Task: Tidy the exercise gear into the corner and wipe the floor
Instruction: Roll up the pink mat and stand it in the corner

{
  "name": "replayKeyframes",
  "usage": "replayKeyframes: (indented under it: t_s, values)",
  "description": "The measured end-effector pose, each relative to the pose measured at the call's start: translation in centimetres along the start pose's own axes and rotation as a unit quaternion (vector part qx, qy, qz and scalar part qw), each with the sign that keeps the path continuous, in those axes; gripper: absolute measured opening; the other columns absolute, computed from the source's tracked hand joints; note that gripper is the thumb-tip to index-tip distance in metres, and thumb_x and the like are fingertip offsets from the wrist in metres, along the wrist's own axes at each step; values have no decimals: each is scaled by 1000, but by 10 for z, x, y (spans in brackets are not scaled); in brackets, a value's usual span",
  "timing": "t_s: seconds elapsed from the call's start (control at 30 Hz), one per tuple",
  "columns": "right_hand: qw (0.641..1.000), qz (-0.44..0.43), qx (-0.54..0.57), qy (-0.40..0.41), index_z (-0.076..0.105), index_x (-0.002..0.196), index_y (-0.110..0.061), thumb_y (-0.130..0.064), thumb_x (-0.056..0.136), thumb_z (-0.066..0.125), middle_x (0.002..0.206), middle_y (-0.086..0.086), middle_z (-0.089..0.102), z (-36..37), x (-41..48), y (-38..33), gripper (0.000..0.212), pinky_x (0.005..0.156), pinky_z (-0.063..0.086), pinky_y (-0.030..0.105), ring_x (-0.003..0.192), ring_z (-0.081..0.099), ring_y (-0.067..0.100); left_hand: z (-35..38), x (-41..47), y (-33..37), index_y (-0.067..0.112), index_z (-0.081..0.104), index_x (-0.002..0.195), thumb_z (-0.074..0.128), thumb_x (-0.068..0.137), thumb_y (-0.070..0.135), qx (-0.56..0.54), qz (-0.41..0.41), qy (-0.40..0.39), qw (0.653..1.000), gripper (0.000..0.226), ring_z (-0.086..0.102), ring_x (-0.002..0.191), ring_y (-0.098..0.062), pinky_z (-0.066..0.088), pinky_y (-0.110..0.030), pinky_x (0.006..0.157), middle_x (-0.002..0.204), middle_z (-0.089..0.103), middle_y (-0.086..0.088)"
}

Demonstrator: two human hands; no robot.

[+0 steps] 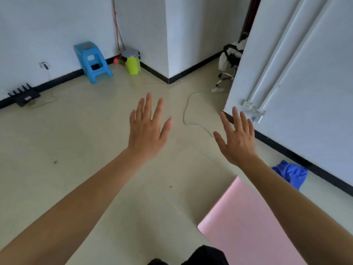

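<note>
Grip apart on left hand (147,129) and right hand (236,140), both empty over beige tiled floor (76,150); flat pink mat (242,222) near its right edge.

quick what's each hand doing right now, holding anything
Left hand: open, fingers spread, holding nothing.
Right hand: open, fingers spread, holding nothing.

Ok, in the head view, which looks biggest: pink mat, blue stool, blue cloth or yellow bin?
1. pink mat, partly out of frame
2. blue stool
3. blue cloth and yellow bin look alike; the cloth lies nearer the camera, so no ranking.
</note>
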State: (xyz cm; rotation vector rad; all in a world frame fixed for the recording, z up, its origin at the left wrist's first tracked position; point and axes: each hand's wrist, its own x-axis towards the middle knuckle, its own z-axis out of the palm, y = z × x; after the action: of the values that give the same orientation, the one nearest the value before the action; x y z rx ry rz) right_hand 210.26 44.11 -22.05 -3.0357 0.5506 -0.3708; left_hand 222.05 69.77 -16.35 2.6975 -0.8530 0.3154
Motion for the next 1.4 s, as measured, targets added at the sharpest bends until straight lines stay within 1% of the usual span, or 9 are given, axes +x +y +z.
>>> replayKeyframes:
  t_s: [0.1,0.37,0.57,0.7,0.9,1.03,1.17,1.3,1.4]
  values:
    - [994,108,2,16,11,159,-28,-58,102,27,167,13,1,0,10,45,67,122,5,50,153,4,37,34,86,37,16,24,154,25,101,53,-26,95,-25,995,65,19,147,-39,28,-58,112,162,13,-19]
    - [934,355,11,30,19,158,-25,-52,102,33,165,17,11,54,18,182,65,119,20,56,149,16,41,160,238,178,19,17,156,16,99,57,-31,296,-126,947,69,11,149,-37,21,-57,116,164,4,-15]
    - [861,506,21,47,24,157,-20,-42,100,48,164,17,14,58,1,225,66,120,19,50,149,19,40,224,280,286,18,22,155,15,98,57,2,456,-195,868,70,14,148,-37,24,-56,114,163,7,-16]
    - [786,614,10,68,20,158,-21,-43,101,46,165,16,14,64,-48,226,66,120,19,50,150,17,38,264,269,354,18,23,155,11,96,59,13,575,-223,787,73,15,148,-35,25,-54,113,163,11,-15]
    - [581,809,42,83,24,157,-20,-36,98,53,161,17,24,125,-113,187,67,112,33,49,145,29,39,356,213,419,20,13,157,17,98,56,49,727,-290,620,68,6,150,-28,14,-48,118,164,2,-10]
    - [477,874,75,50,24,157,-21,-35,98,53,158,14,32,211,-115,155,66,95,48,46,132,47,37,453,167,426,22,15,156,3,89,60,73,806,-332,484,78,10,150,-26,17,-45,117,164,6,-9]
    - [421,896,142,12,17,158,-24,-36,102,46,154,7,35,331,-99,143,64,85,49,39,123,53,30,575,136,396,19,19,155,-2,86,56,102,865,-334,360,82,16,149,-27,21,-46,116,163,15,-10]
    - [387,896,215,12,19,157,-25,-34,103,42,135,4,46,466,-70,131,60,72,49,37,100,59,27,693,117,335,15,30,151,20,99,48,145,860,-369,321,62,33,140,-29,34,-44,109,156,31,-12]
    - [372,888,271,17,19,155,-26,-32,103,41,129,5,48,572,-55,120,57,61,41,35,87,58,28,778,101,280,16,35,146,32,101,43,176,856,-387,294,52,49,121,-26,44,-41,93,141,46,-7]
